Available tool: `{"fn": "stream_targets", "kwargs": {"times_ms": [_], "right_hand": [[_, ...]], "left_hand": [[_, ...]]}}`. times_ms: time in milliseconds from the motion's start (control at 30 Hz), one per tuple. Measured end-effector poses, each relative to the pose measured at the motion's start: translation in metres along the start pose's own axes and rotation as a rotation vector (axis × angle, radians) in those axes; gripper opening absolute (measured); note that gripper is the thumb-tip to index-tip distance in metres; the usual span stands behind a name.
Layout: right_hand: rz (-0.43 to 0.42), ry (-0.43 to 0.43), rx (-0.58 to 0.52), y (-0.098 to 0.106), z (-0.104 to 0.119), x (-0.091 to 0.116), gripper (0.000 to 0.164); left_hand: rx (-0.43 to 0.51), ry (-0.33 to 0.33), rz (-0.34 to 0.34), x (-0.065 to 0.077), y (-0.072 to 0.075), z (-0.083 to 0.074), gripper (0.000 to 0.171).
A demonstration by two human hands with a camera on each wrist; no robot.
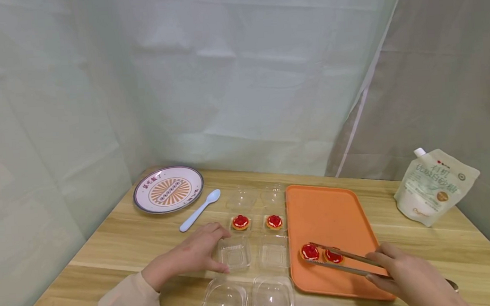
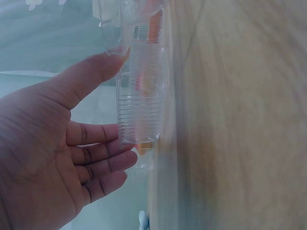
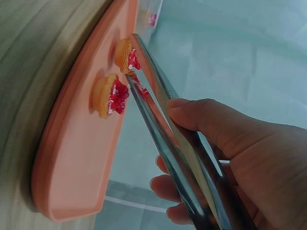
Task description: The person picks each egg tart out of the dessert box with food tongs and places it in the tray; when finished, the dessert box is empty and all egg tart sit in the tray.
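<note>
My right hand (image 1: pixel 407 274) grips metal tongs (image 3: pixel 158 115). The tongs' tips lie at either side of a red-topped tart (image 1: pixel 310 252) on the orange tray (image 1: pixel 325 204). A second red-topped tart (image 3: pixel 109 96) sits beside it, close to the tong arms. My left hand (image 1: pixel 200 251) holds the near-left clear plastic box (image 2: pixel 141 110) by its side, thumb at one edge and fingers at the other. That box's open lid (image 1: pixel 223 301) extends towards me. To its right stands another clear box (image 1: pixel 274 253), with its lid (image 1: pixel 273 298) folded open.
Behind these, two more open clear boxes each hold a red tart (image 1: pixel 240 222), (image 1: pixel 274 222). A pale blue spoon (image 1: pixel 199 210) and a patterned plate (image 1: pixel 168 189) lie at the back left. A spouted pouch (image 1: pixel 435 187) stands at the right. Curtains hang behind the wooden table (image 1: pixel 120 256).
</note>
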State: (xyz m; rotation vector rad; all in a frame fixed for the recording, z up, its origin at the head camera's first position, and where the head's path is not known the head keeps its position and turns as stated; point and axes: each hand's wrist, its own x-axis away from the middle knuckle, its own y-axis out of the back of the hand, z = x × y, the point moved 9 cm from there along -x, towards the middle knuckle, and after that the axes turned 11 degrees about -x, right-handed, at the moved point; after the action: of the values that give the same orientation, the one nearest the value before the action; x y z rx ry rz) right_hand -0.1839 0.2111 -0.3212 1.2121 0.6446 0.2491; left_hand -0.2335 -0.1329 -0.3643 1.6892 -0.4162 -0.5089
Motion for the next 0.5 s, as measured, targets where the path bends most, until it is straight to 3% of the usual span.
{"fn": "stream_targets", "kwargs": {"times_ms": [500], "right_hand": [[0.035,-0.06,0.02,-0.0054,-0.0042,0.0032,0.03]], "left_hand": [[-0.026,-0.002,0.008,-0.0003,-0.0013,0.0003,0.071]]}}
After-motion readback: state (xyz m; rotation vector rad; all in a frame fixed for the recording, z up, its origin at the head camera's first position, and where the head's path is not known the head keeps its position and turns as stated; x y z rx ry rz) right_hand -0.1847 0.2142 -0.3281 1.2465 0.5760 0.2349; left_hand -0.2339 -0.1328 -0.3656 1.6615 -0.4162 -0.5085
